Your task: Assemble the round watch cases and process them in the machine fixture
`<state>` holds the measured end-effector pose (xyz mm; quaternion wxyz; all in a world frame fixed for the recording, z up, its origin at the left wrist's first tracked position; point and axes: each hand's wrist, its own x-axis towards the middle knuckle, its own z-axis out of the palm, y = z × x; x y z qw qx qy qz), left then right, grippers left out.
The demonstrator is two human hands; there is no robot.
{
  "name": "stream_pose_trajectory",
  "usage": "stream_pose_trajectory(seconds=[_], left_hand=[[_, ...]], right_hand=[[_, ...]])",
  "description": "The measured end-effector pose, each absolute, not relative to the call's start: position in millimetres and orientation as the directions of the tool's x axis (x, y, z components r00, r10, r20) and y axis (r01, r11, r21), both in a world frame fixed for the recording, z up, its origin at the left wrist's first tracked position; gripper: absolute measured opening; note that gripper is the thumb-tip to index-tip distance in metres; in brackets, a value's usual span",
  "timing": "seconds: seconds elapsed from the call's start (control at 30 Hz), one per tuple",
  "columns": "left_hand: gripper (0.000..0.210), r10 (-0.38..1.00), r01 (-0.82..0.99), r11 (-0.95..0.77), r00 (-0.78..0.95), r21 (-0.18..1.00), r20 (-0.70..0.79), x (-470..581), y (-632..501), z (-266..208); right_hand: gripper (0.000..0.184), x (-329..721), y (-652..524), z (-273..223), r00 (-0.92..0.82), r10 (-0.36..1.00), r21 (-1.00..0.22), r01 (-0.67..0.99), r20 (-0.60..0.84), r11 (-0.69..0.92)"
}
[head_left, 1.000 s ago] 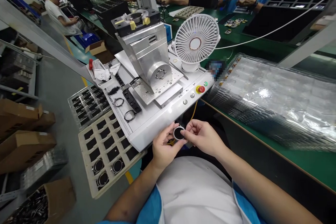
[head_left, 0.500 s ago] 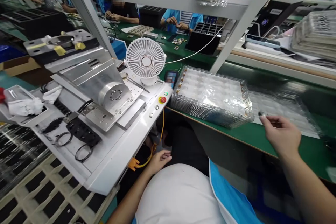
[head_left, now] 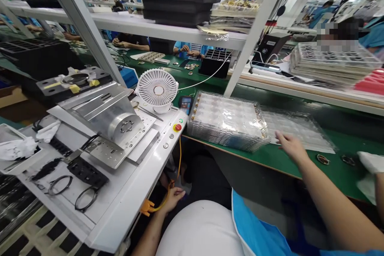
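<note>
My right hand [head_left: 291, 148] is over the green bench, its fingertips at the near edge of a flat clear plastic tray [head_left: 303, 132]. Its fingers are loosely stretched, and I make out nothing in them. To the left of that hand stands a stack of clear trays [head_left: 225, 114] with small gold-coloured parts along its sides. A round metal-rimmed part [head_left: 323, 159] lies on the bench to the right, with a darker round part [head_left: 348, 160] beside it. Low by my lap, my left hand [head_left: 174, 199] rests empty with fingers extended, close to a yellow cable [head_left: 179, 160].
On the left is a white machine with a metal fixture [head_left: 126, 126], a red stop button [head_left: 178, 127] and a white fan [head_left: 157, 90]. Shelf posts [head_left: 255, 32] rise behind the bench. Another person's arm [head_left: 379, 192] shows at the right edge.
My view has tilted up and shifted right. My right hand has drawn in towards the tray stack; the small dark spot at its fingertips no longer shows. My left hand stays low.
</note>
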<state>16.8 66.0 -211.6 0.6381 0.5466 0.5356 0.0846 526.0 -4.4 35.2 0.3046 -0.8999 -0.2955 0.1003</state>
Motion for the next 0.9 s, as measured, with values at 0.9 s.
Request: stream_pose_trajectory(seconds=[0.9], left_hand=[[0.056, 0.744, 0.551, 0.187, 0.461, 0.813, -0.483, 33.2, 69.5, -160.8]], right_hand=[[0.012, 479.6, 42.0, 87.9, 0.814, 0.487, -0.934, -0.177, -0.317, -0.311]])
